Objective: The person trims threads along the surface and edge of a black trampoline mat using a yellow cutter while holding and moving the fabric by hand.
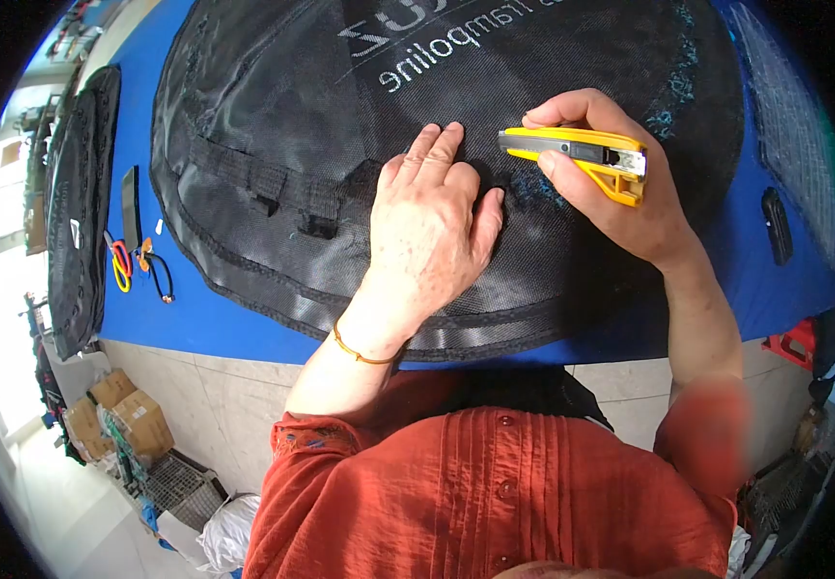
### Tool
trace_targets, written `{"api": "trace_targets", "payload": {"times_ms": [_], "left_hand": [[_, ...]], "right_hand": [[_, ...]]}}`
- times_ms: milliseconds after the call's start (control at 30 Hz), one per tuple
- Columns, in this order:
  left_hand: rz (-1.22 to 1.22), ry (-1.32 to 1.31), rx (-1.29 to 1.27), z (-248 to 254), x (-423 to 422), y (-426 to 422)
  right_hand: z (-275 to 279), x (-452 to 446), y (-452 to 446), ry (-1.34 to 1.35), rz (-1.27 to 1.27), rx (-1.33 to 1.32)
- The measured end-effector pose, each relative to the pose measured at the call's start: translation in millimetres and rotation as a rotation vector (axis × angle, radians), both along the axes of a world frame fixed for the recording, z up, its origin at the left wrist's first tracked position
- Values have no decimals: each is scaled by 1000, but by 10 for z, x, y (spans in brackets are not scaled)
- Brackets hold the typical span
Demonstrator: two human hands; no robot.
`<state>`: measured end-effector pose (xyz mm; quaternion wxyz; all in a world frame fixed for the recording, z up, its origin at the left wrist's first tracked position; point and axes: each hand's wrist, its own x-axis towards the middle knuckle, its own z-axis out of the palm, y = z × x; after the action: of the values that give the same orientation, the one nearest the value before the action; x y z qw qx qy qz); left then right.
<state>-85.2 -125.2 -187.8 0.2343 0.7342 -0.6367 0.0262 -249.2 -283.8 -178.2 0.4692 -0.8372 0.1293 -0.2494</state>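
A round black trampoline mat [273, 96] with white lettering covers much of the blue tabletop. My left hand [432, 217] lies flat on its mesh, fingers stretched out and thumb apart, holding nothing. Just to the right, my right hand [620, 193] grips a yellow and grey utility knife [572, 150] between thumb and fingers, its narrow end pointing left. Whether a blade sticks out cannot be made out. Loose blue thread [538, 188] shows on the mat under the knife, with more blue fuzz [673, 87] at the upper right. Black webbing straps [321, 203] lie left of my left hand.
Scissors with red and yellow handles [121, 265] and a small dark-handled tool [159, 275] lie at the left. A folded black piece [84, 212] sits on the left edge. A black object [777, 225] rests at the right. Cardboard boxes [138, 420] stand on the floor.
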Motion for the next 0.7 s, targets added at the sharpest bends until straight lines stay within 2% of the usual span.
{"api": "trace_targets", "payload": {"times_ms": [133,200,300,700], "left_hand": [[-3,-1,-3,-9,-3,2],[-1,1,-2,-5,-9,8],[-2,3,-7,-8,-7,1],[3,-3,3,-4,-5,6]], "right_hand": [[30,0,16,22,4,-15],[4,25,32,-84,-19,-22],[26,-7,13,4,15,-22],[-9,21,33,-50,-35,19]]}}
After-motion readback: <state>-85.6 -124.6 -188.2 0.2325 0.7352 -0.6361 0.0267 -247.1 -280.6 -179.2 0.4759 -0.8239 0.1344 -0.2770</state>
